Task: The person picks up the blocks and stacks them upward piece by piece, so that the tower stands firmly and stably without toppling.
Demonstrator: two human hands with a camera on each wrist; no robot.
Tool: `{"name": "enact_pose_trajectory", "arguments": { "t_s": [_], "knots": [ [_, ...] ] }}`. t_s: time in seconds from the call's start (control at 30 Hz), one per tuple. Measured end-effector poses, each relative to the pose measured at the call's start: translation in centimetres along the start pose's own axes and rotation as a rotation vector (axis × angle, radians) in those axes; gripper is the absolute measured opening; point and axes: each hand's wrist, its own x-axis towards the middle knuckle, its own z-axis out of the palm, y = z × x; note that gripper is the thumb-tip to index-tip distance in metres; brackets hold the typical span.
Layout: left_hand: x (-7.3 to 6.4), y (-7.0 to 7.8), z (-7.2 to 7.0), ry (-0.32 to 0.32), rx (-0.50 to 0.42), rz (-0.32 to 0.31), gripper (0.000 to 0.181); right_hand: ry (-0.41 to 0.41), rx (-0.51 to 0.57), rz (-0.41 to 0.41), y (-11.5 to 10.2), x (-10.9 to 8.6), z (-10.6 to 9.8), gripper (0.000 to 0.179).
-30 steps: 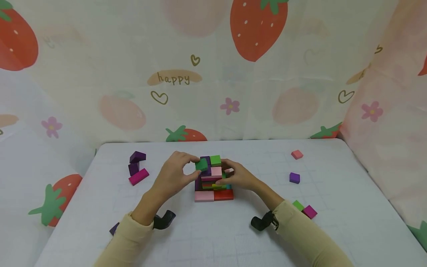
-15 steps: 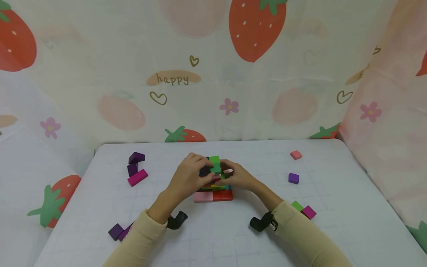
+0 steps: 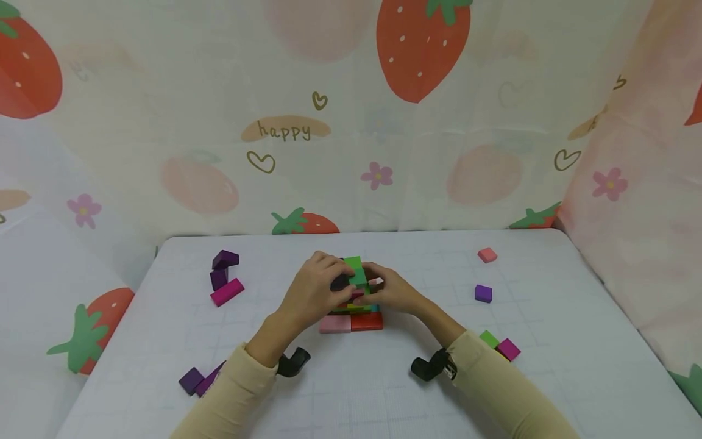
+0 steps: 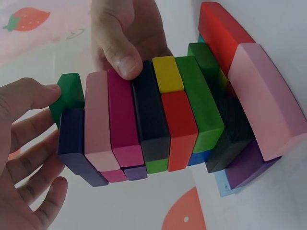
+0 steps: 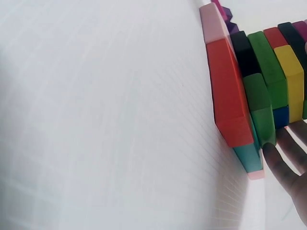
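while the left hand (image 3: 309, 286) bends round the green block (image 4: 72, 91), pinching it at the top of the stack (image 4: 153, 120), i see that block just beside a dark blue block (image 4: 72, 136); whether it bears on the pink block (image 4: 98, 120) beneath, i cannot tell. the right hand (image 3: 397, 289) holds the stack from the right, partly closed, thumb on its near face. the stack stands mid-table, toward the far side of the white table (image 3: 362, 390). i make out a magenta block (image 3: 227, 292) lying to the left, and a purple block (image 3: 483, 293) well apart on the right.
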Motion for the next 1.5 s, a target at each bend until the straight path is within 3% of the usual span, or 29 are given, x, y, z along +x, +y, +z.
{"name": "enact_pose_trajectory", "arguments": {
  "t_s": [0.2, 0.5, 0.67, 0.83, 1.1, 1.3, 1.5],
  "knots": [
    [-0.1, -0.1, 0.0, -0.007, 0.023, 0.024, 0.016, 0.002, -0.01, -0.003, 0.1, 0.0, -0.1, 0.064],
    [-0.2, -0.3, 0.1, -0.032, 0.042, -0.01, 0.01, 0.01, -0.035, -0.008, 0.0, -0.1, -0.1, 0.065],
    [-0.3, -0.6, -0.2, -0.063, 0.004, -0.032, 0.015, 0.014, -0.04, -0.008, -0.3, -0.3, -0.2, 0.071],
    [-0.5, -1.3, -0.7, -0.107, -0.05, -0.084, 0.032, 0.072, -0.037, -0.025, -1.2, -0.5, -0.6, 0.081],
    [-0.8, -2.8, -1.2, -0.202, -0.14, -0.203, 0.061, 0.105, -0.026, -0.053, -1.9, -0.4, -0.7, 0.072],
    [-0.9, -3.2, -1.1, -0.289, -0.211, -0.308, 0.066, 0.115, -0.011, -0.066, -1.9, -0.4, -0.6, 0.066],
    [-0.8, -3.4, -1.0, -0.304, -0.235, -0.327, 0.067, 0.112, -0.01, -0.066, -1.7, -0.3, -0.6, 0.063]
  ]
}}
